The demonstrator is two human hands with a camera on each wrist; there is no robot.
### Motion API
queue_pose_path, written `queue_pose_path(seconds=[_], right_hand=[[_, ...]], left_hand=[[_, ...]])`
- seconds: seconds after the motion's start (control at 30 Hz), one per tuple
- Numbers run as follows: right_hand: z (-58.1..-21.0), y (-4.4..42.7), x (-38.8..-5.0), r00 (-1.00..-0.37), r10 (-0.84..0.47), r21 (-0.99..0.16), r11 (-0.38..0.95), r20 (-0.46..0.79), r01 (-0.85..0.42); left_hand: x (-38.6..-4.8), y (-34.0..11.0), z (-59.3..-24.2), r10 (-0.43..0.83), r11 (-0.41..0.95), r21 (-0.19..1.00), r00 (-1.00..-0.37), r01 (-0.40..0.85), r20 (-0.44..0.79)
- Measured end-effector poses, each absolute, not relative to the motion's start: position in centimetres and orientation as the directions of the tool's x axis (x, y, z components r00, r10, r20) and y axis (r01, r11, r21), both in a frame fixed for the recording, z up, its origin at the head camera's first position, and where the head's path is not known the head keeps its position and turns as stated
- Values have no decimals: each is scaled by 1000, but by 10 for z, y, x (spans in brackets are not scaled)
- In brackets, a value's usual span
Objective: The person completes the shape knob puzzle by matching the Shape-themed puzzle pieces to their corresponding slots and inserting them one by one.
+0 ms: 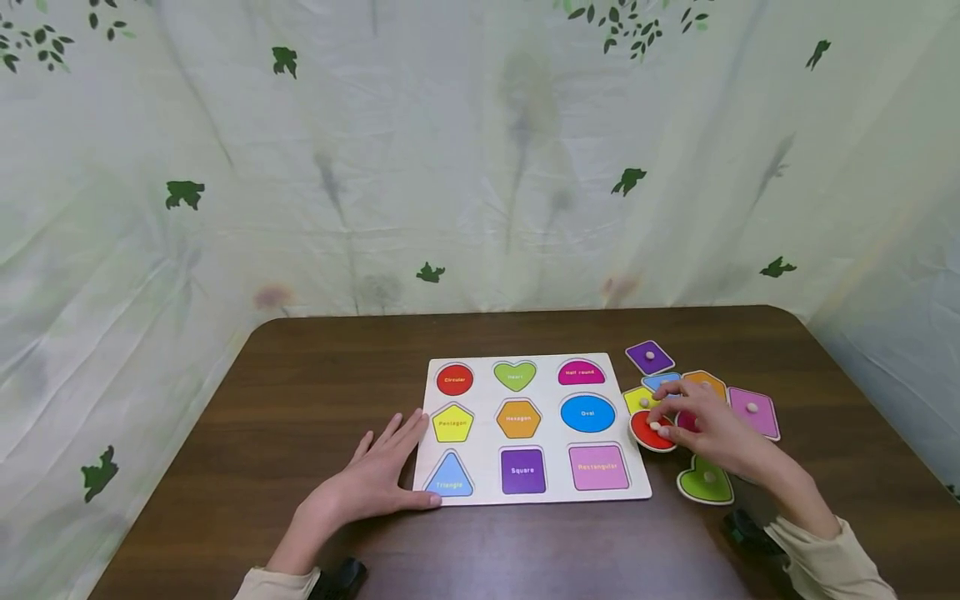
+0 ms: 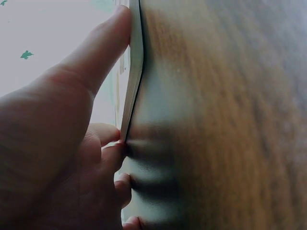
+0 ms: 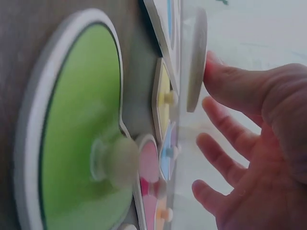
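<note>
A white puzzle board (image 1: 486,467), printed with coloured, labelled shapes, lies on the table. At its left edge rests my left hand (image 1: 375,479), fingers fairly straight; the thumb (image 2: 98,52) lies over the near left corner. My right hand (image 1: 716,429) pinches the knob of a red round piece (image 1: 647,437) with thumb and fingertips, beside the board's right edge. In the right wrist view that disc (image 3: 196,62) shows edge-on, raised off the table. Below the right hand lies a green heart piece (image 1: 701,483); a magenta piece (image 1: 686,420) is partly hidden behind the fingers.
More knobbed pieces lie right of the board: a purple one (image 1: 641,354), a yellow one (image 1: 634,397), a blue one (image 1: 657,381), an orange one (image 1: 714,384) and a pink one (image 1: 761,421). A leaf-patterned white curtain (image 1: 480,167) hangs behind the brown table (image 1: 322,375).
</note>
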State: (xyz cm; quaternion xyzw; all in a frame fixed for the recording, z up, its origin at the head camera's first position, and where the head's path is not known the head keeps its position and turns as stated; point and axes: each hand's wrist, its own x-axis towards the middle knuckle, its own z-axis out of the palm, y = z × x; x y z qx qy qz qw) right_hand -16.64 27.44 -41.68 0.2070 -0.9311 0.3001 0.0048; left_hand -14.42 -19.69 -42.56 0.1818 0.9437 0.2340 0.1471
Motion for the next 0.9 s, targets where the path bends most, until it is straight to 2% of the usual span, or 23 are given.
queue_pose_path(seconds=[0.47,0.73,0.9], right_hand=[[-423,246,-163,-884,-382,-545,697,268,-466],[-426,227,-160,-847,-351,-460,722,400,-516],[-425,213,-159,-843,-314,-467,722,436,-511]], left_hand=[[-144,-198,-425,411,824,494,-893,277,-186],[-142,-196,-428,407,820,505,-895,269,-184],[-142,-198,-427,397,825,502,-899,260,-187]])
